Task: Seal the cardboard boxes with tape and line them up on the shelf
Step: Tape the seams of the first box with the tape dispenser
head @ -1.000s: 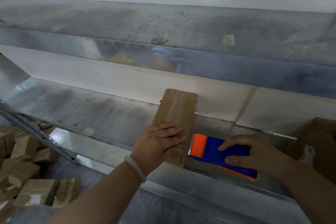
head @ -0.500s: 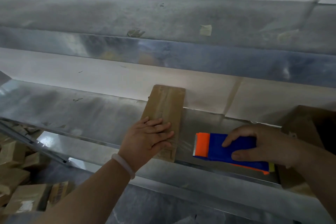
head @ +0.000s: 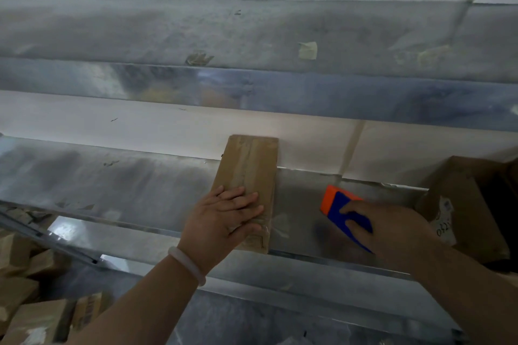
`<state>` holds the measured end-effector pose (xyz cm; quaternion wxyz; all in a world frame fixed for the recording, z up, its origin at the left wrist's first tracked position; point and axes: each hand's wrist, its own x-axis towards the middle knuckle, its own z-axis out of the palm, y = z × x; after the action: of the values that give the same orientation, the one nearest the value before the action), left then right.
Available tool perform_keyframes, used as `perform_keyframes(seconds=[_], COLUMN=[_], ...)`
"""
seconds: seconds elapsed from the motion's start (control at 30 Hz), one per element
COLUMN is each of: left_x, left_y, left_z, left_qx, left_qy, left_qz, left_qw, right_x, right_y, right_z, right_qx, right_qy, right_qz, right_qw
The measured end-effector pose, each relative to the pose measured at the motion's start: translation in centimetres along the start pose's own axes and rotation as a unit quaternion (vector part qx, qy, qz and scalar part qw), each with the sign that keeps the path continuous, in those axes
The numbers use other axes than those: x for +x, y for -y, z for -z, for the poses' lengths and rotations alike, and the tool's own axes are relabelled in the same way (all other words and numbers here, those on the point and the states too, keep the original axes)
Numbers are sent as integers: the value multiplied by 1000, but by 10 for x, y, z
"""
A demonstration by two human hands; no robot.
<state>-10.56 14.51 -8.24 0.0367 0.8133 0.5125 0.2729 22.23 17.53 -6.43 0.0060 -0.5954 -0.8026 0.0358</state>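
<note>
A long, narrow cardboard box (head: 251, 168) lies on the metal shelf (head: 112, 185), its far end against the white back wall, with clear tape running along its top. My left hand (head: 224, 218) rests flat on the box's near end, fingers straight. To the right, my right hand (head: 389, 232) grips a blue and orange tape dispenser (head: 340, 210), tilted with its orange end up and left, clear of the box.
A large open cardboard carton (head: 465, 204) stands on the shelf at the right. Several small cardboard boxes (head: 30, 302) lie heaped below at the lower left. A second metal shelf (head: 252, 36) runs above.
My right hand has drawn the tape dispenser further right, away from the box, and tilted it. My left hand stays pressed on the box's near end.
</note>
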Motion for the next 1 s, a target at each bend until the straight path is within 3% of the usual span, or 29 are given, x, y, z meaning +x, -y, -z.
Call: perform_keyframes(seconds=[0.23,0.37,0.43,0.53,0.67,0.73,0.77,0.8,0.83,0.9,0.93,1.0], left_x=[0,2,3,4,4,3,4,5,6,7,8,7], left_y=[1,0,0,0,4,8,10,12,14,17,18,20], left_z=[1,1,3,7,11,13,14,16,17,17,17,14], left_qx=[2,11,6,-9,-4,-8,-14,-21,-26,-28,-27,-33], left_qy=[-5,2,12,26,47,51,50,48,46,46,49,50], left_qz=[-2,5,21,34,-23,-46,-53,-59,-65,-78,-82,-80], left_qw=[1000,1000,1000,999,999,998,997,997,996,995,995,995], right_x=[28,16,8,-4,-14,-15,-16,-17,-18,-14,-6,8], right_y=[-4,15,28,54,84,85,86,91,101,128,141,165], right_z=[-39,-61,-70,-82,-90,-95,-94,-91,-84,-72,-68,-63], right_qx=[-74,-105,-117,-131,-106,-39,52,182,329,577,649,699], right_qy=[16,-99,-113,-74,-10,15,21,-12,-68,-166,-157,-84], right_qz=[-27,23,25,1,-41,-73,-91,-112,-136,-189,-221,-253], right_qw=[997,989,986,989,993,996,994,977,932,777,711,663])
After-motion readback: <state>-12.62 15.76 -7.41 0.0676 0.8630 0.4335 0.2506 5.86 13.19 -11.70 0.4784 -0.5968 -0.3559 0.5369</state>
